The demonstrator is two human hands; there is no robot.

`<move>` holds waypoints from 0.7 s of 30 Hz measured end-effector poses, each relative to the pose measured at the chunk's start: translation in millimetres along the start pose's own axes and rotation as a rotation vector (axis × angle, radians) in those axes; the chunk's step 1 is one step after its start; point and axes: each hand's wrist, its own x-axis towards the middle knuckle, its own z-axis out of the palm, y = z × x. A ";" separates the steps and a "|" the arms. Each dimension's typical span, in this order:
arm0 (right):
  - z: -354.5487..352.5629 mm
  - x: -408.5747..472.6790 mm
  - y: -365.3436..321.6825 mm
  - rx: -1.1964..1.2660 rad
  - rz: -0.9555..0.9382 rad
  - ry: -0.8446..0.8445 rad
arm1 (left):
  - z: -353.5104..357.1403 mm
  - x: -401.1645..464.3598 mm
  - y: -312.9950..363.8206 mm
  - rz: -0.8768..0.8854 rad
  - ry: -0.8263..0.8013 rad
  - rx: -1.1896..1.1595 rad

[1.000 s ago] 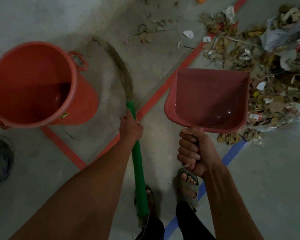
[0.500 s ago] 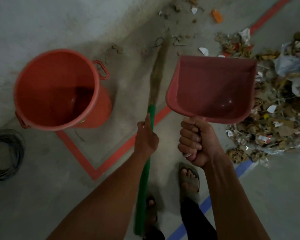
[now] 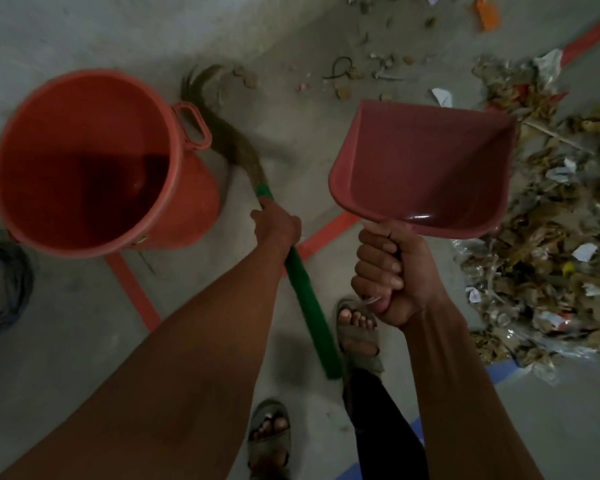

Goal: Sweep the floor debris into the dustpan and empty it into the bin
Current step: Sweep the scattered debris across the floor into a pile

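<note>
Your left hand [image 3: 278, 226] grips the broom [image 3: 305, 299], your right hand [image 3: 390, 275] the empty dustpan [image 3: 426, 164] — beside the bin [image 3: 84, 161], no writing readable.

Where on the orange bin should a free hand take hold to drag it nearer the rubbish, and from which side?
Grip the loop handle at the rim of the orange bin, coming from the broom side. It juts out with an open gap for fingers, and the smooth round wall offers little else. Probably shift the broom bristles first, since they lie against it.

Empty pink dustpan [image 3: 426, 168] held aloft between orange bin [image 3: 84, 161] and debris pile [image 3: 551, 237].
</note>
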 end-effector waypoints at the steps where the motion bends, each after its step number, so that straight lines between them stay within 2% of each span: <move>1: -0.5 3.3 -9.1 0.007 -0.001 -0.008 | 3.0 -1.7 2.1 0.057 -0.014 0.038; 4: 0.7 11.8 -29.7 0.023 0.001 -0.029 | 11.7 -17.3 0.9 0.240 -0.002 0.094; 8: 2.8 17.6 -40.8 0.014 0.002 -0.040 | 18.8 -37.4 -14.6 0.329 0.094 0.076; 10: 2.4 19.6 -43.4 0.014 0.012 -0.045 | 22.8 -42.7 -18.8 0.306 0.163 0.069; 13: 1.7 22.1 -46.6 0.019 0.018 -0.059 | 25.4 -38.7 -8.2 0.131 0.236 0.079; 17: -2.4 21.3 -49.7 0.014 0.017 -0.083 | 17.2 -8.4 10.7 -0.027 0.154 0.118; 21: -7.1 15.8 -54.1 0.010 0.002 -0.074 | 8.9 1.2 14.3 0.131 0.013 0.234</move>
